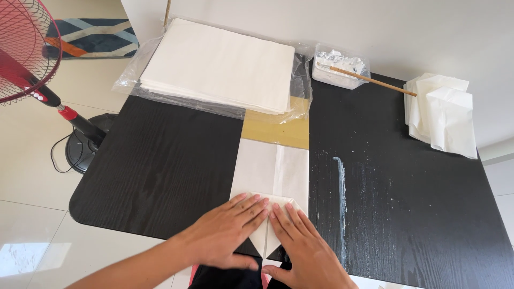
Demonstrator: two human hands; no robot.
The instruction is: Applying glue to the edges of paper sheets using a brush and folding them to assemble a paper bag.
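A folded white paper piece [273, 171] lies on the black table [160, 160], over a brown cardboard strip [276, 131]. Its near end is folded into a point toward me. My left hand [225, 233] lies flat on the left flap of that fold, fingers spread. My right hand [305, 246] presses flat on the right flap, its fingertips touching those of the left hand. Neither hand grips anything.
A stack of white paper sheets [219, 64] on clear plastic sits at the far edge. A small plastic tub [340, 67] of white paste with a wooden stick [375, 81] stands far right, beside finished white paper bags [444, 112]. A white smear [341, 182] marks the table. A red fan [27, 48] stands left.
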